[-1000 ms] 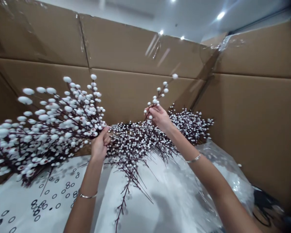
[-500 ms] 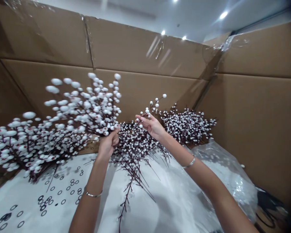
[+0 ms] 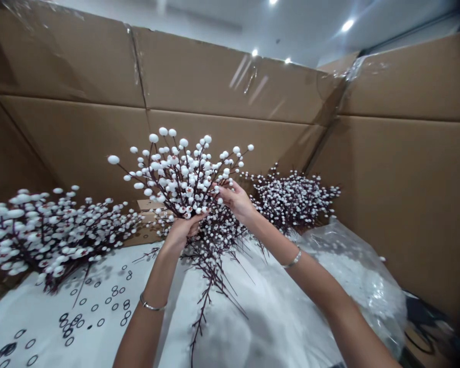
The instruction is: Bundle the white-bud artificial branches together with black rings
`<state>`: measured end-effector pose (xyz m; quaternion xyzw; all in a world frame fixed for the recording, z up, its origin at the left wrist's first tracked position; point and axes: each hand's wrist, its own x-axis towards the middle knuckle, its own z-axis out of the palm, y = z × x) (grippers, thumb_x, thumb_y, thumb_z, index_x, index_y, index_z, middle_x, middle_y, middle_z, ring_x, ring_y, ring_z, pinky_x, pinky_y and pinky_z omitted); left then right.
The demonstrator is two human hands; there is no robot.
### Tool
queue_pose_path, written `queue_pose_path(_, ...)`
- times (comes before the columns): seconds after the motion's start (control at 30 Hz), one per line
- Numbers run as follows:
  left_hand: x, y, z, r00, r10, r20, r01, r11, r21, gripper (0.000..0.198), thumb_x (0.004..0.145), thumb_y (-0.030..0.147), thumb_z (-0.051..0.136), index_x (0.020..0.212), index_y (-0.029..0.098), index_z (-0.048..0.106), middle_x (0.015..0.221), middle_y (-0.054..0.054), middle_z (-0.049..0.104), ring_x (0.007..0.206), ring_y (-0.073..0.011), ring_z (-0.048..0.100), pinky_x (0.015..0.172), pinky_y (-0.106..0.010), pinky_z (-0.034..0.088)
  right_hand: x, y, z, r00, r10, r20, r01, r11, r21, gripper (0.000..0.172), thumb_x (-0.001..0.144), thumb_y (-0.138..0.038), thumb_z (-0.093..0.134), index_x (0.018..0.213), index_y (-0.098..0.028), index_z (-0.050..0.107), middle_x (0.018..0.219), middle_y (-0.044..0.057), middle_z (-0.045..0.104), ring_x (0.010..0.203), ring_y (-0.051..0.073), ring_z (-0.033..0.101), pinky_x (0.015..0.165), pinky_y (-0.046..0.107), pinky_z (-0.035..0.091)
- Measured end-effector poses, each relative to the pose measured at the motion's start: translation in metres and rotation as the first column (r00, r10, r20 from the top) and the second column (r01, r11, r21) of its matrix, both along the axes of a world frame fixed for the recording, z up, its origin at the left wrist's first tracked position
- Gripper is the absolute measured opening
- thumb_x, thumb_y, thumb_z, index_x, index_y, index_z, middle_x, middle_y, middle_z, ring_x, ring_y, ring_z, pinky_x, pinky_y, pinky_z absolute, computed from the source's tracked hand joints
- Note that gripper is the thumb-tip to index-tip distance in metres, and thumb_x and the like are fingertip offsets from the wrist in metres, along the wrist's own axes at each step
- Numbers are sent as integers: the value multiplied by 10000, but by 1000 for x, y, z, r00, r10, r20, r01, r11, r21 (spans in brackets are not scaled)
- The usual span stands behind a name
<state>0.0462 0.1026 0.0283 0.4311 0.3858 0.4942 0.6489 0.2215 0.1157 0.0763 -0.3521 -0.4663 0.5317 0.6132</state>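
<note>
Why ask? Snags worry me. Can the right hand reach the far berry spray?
Probably yes: the right hand sits beside the far berry spray, nothing between, though touching the held bunch.

Cardboard box walls (image 3: 222, 76) rise around; crumpled clear plastic bag (image 3: 352, 271) lies by right wall; white sheet (image 3: 88, 312) with black ring print along bottom-left; ceiling lights (image 3: 347, 25) overhead.

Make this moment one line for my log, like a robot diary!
left hand: holds berry branches | right hand: touches them | nearby: more berry branches, cardboard box
</note>
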Motion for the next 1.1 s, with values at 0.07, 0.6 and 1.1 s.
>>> queue_pose_path(0.07,-2,1,1,1000,0,0,0,1000,-10,583,376,417,923,782,44,733,399,137,246,391,-13,164,406,-213,95,1,1,-1,1000,3,-31,-2,1000,16,316,703,-382,760,966,-264,633,1079,4,717,871,165,697,747,284,531)
queue_pose_path(0.6,-16,5,0,988,-59,145,55,998,37,495,480,359,907,833,62,728,437,126,270,385,-3,158,390,-189,78,22,4,-21,855,-151,496,-72,913,402,172,841,-321,622,935,-242,742,991,20,743,962,192,661,940,360,465)
queue_pose_path(1.1,-3,-2,6,969,-27,247,5,996,89,369,568,328,871,672,136,573,458,141,209,380,-7,130,396,-197,72,-42,-25,-21,986,-164,-9,163,968,190,264,700,-374,788,885,-211,694,830,22,730,840,180,675,821,306,514)
